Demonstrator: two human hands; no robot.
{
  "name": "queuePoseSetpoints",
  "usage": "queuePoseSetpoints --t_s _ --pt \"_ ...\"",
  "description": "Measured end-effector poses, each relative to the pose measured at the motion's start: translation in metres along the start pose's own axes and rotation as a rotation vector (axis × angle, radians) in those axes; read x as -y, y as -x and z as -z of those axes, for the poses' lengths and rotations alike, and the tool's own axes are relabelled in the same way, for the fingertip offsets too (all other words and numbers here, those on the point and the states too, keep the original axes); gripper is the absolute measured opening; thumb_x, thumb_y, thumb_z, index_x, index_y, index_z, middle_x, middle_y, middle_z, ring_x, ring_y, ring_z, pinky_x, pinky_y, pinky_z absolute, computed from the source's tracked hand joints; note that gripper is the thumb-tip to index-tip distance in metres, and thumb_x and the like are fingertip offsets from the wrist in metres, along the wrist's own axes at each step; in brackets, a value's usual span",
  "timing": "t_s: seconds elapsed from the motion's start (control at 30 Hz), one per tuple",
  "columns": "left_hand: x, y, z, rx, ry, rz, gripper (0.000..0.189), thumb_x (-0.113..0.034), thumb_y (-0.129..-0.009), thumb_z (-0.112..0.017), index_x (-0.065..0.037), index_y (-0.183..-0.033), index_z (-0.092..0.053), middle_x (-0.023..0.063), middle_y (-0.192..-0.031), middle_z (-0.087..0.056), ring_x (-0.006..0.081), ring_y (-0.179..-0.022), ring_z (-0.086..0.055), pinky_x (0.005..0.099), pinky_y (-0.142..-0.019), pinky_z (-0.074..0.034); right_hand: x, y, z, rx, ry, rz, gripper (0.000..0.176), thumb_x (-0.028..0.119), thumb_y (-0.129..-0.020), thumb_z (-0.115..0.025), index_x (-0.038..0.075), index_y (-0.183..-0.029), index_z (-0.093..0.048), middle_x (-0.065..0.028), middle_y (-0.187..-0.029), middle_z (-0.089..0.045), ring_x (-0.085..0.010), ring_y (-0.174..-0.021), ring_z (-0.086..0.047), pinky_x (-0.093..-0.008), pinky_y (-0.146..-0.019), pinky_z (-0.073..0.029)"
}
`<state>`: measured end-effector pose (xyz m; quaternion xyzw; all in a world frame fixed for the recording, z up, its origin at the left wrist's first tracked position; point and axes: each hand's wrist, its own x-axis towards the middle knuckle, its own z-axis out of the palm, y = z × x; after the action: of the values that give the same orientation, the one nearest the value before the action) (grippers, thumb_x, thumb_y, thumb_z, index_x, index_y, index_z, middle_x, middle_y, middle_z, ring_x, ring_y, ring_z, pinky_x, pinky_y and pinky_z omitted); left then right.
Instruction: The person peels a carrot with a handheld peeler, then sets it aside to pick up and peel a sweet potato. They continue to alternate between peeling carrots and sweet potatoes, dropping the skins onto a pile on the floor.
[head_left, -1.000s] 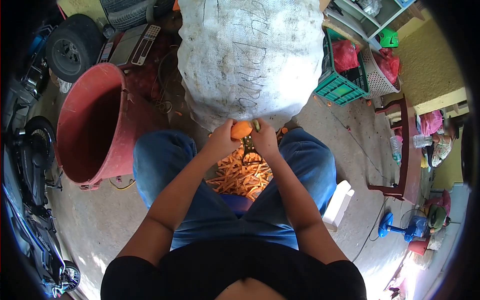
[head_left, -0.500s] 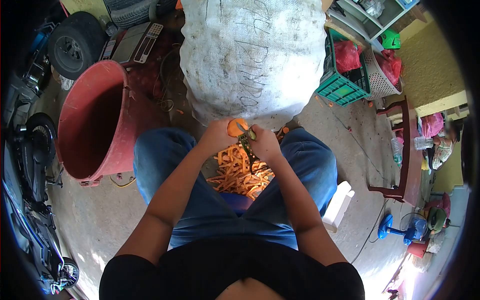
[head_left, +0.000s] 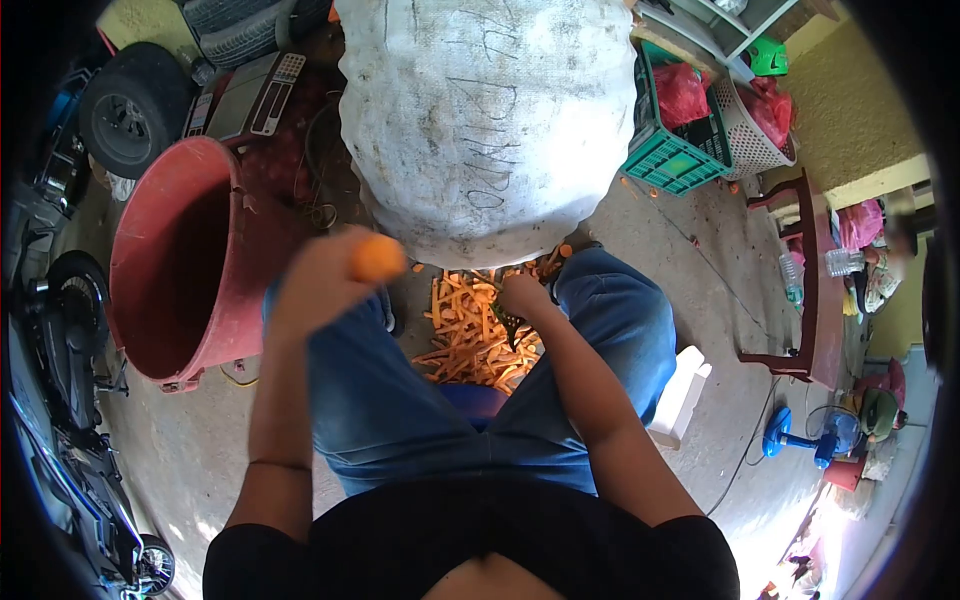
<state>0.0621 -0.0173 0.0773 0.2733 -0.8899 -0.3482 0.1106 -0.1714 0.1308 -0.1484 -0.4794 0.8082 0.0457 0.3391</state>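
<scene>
Beside the red tub (head_left: pixel 150 200), holds the left hand (head_left: pixel 318 285) high, elbow bent, fingers clamped round a carrot (head_left: pixel 378 258). Over the peelings (head_left: pixel 465 345) between the knees, grips a peeler (head_left: pixel 507 322) in the lowered right hand (head_left: pixel 524 295), fingers closed.

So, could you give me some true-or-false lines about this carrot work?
1. The left hand holds a carrot. True.
2. The right hand is empty. False: it grips a peeler.
3. Peelings lie on the floor between the knees. True.
4. The tub is blue. False: it is red.
5. A white sack stands in front of the person. True.
</scene>
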Motion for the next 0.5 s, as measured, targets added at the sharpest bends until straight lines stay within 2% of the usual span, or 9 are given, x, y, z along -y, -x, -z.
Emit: queuePoseSetpoints --t_s 0.03,0.13,0.2,0.27,0.3,0.33,0.43,0.47,0.5 --pt "0.007 0.004 0.022 -0.131 -0.067 0.054 0.031 -0.012 -0.062 -0.064 -0.004 -0.090 -0.053 0.0138 -0.082 -0.058 0.0288 -0.075 -0.057 0.0341 -0.066 -0.044 0.013 0.015 0.016 -0.035 -0.063 0.008 0.033 0.025 -0.072 -0.050 -0.003 -0.088 -0.057 -0.0211 -0.087 -0.057 -0.0312 -0.087 -0.054 -0.0382 -0.076 -0.043" --pt "0.046 0.021 0.081 -0.500 -0.397 0.300 0.029 -0.019 -0.070 -0.057 -0.004 -0.094 -0.049 0.0176 -0.083 -0.057 0.0330 -0.077 -0.056 0.0383 -0.065 -0.044 0.021 0.022 0.040 -0.089 -0.311 0.128 0.028 0.023 -0.076 -0.049 -0.003 -0.088 -0.056 -0.0182 -0.080 -0.057 -0.0263 -0.078 -0.056 -0.0366 -0.070 -0.044" --pt "0.104 0.037 0.112 -0.476 -0.713 0.634 0.031 -0.021 -0.071 -0.055 -0.005 -0.096 -0.046 0.0195 -0.087 -0.057 0.0355 -0.082 -0.055 0.0442 -0.067 -0.044 0.020 0.025 0.055 -0.109 -0.492 0.232 0.024 0.021 -0.079 -0.048 -0.002 -0.086 -0.055 -0.0157 -0.074 -0.058 -0.0226 -0.070 -0.057 -0.0343 -0.063 -0.046" --pt "0.163 0.052 0.128 -0.376 -0.826 0.703 0.032 -0.023 -0.071 -0.056 -0.004 -0.095 -0.047 0.0187 -0.089 -0.057 0.0355 -0.084 -0.055 0.0440 -0.068 -0.044 0.021 0.041 0.077 0.091 -1.458 0.254 0.016 0.017 -0.082 -0.047 0.002 -0.083 -0.054 -0.0074 -0.064 -0.054 -0.0141 -0.052 -0.051 -0.0254 -0.049 -0.043" --pt "0.184 0.059 0.133 -0.198 -0.885 0.763 0.031 -0.023 -0.071 -0.056 -0.004 -0.095 -0.047 0.0182 -0.090 -0.057 0.0349 -0.085 -0.055 0.0435 -0.069 -0.045 0.026 0.051 0.088 0.043 -1.572 0.212 0.012 0.016 -0.083 -0.047 0.005 -0.081 -0.052 -0.0005 -0.060 -0.051 -0.0083 -0.044 -0.046 -0.0189 -0.042 -0.038" --pt "0.202 0.064 0.137 -0.017 -0.939 0.817 0.031 -0.023 -0.071 -0.057 -0.004 -0.095 -0.048 0.0176 -0.091 -0.057 0.0344 -0.085 -0.055 0.0431 -0.069 -0.045 0.026 0.054 0.094 0.044 -1.574 0.213 0.012 0.016 -0.083 -0.047 0.005 -0.081 -0.052 -0.0005 -0.060 -0.051 -0.0083 -0.044 -0.046 -0.0189 -0.042 -0.038" --pt "0.246 0.069 0.137 0.018 -0.925 0.862 0.031 -0.021 -0.072 -0.056 -0.004 -0.097 -0.048 0.0181 -0.095 -0.055 0.0327 -0.090 -0.053 0.0421 -0.072 -0.044 0.021 0.056 0.100 -0.086 -1.724 0.165 0.015 0.017 -0.083 -0.047 0.005 -0.076 -0.052 0.0009 -0.060 -0.049 -0.0064 -0.046 -0.044 -0.0201 -0.041 -0.036" --pt "0.223 0.062 0.133 0.021 -0.927 0.856 0.031 -0.021 -0.072 -0.056 -0.004 -0.097 -0.048 0.0181 -0.095 -0.055 0.0327 -0.090 -0.053 0.0421 -0.072 -0.044 0.019 0.057 0.101 -0.091 -1.728 0.160 0.015 0.017 -0.083 -0.047 0.005 -0.076 -0.052 0.0009 -0.060 -0.049 -0.0064 -0.046 -0.044 -0.0201 -0.041 -0.036" --pt "0.198 0.055 0.128 -0.081 -0.914 0.707 0.027 -0.018 -0.072 -0.055 -0.004 -0.095 -0.049 0.0172 -0.094 -0.055 0.0310 -0.088 -0.054 0.0395 -0.071 -0.044 0.019 0.059 0.104 -0.107 -1.728 0.147 0.015 0.017 -0.083 -0.047 0.005 -0.075 -0.051 0.0009 -0.059 -0.049 -0.0065 -0.046 -0.045 -0.0201 -0.042 -0.036"
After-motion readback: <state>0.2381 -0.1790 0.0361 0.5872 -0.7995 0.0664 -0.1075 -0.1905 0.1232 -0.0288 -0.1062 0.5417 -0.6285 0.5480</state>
